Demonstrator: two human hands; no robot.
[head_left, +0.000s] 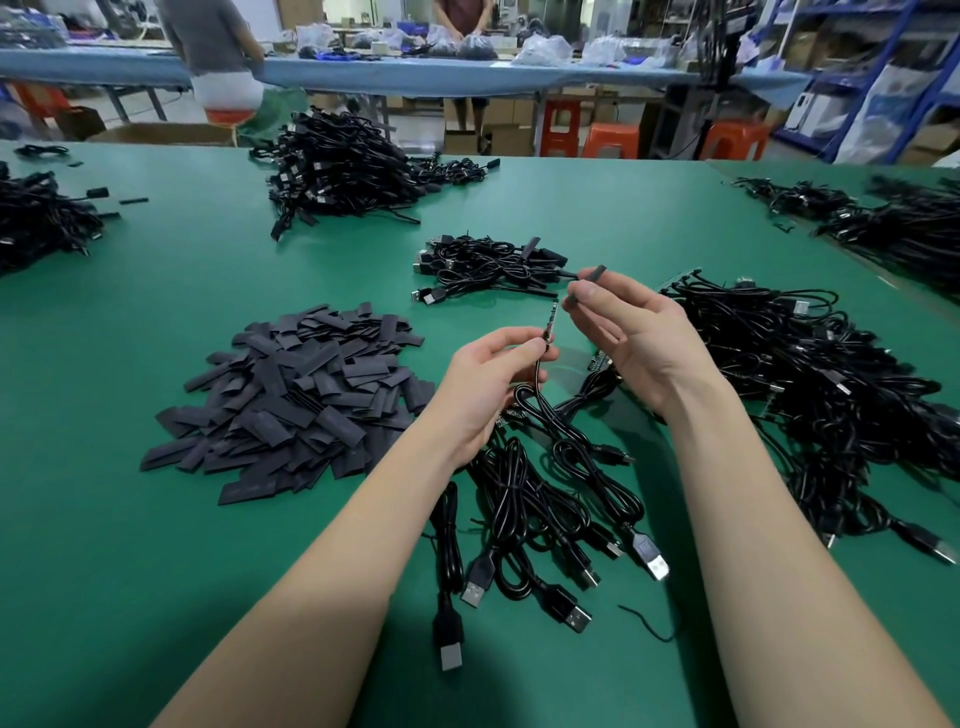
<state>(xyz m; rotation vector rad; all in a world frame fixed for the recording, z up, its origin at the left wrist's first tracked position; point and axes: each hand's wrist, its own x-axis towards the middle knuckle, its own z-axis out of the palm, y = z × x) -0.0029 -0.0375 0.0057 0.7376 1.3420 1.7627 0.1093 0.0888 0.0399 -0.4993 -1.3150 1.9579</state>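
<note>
From the head camera, the left hand (493, 384) pinches a black cable (538, 371) just below its bare tip, held upright above the green bench (156, 545). The right hand (623, 338) pinches a short dark sleeve (596, 274) just beside that tip, not touching it. A pile of sleeves (291, 395) lies to the left, and loose cables (545, 509) lie beneath the wrists.

- Orange stools (610, 140) stand just beyond the green bench (130, 545).
- Blue shelving (904, 62) rises past the bench's far-right corner.
- A blue-covered table (415, 75) runs farther behind the bench.
</note>
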